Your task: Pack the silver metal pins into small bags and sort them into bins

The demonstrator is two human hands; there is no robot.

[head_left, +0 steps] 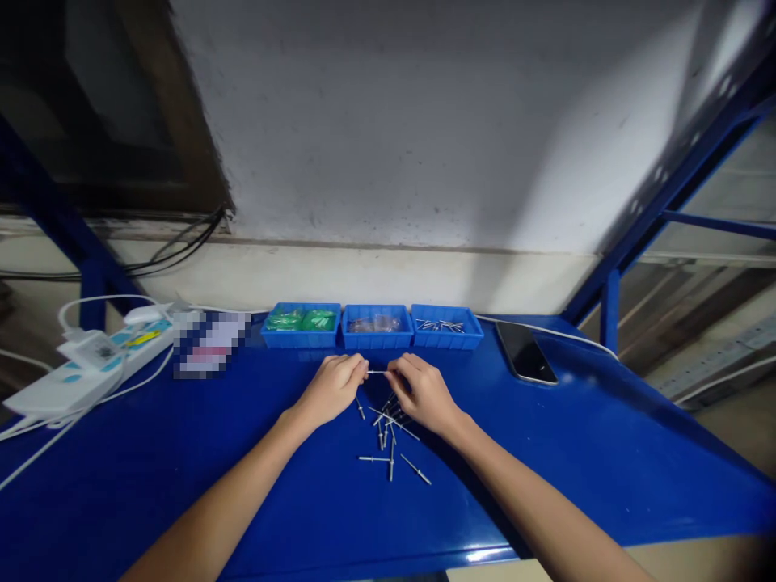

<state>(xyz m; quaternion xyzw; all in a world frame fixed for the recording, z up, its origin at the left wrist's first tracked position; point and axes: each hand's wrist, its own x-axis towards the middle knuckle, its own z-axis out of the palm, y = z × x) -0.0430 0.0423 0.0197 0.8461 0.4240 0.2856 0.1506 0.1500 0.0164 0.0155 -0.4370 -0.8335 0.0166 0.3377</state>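
Between my two hands a thin metal pop rivet (pixel 377 372) is held level above the blue table. My left hand (pixel 335 386) pinches one end of it, and my right hand (pixel 424 390) pinches the other, so only its middle shows. Below and between the hands lies a loose pile of pop rivets (pixel 388 420), pointing in different directions. One pop rivet (pixel 415 469) lies nearest the front, at the right of the pile. Just beyond the hands stand three blue bins; the right bin (pixel 449 339) holds more loose pop rivets (pixel 440 326).
The left bin (pixel 300 339) holds green packets, the middle bin (pixel 379 339) clear plastic ones. A black phone (pixel 526 352) lies at the right of the blue table (pixel 291 509). A white power strip (pixel 90 372) with cables sits at the left. Blue frame posts flank the table.
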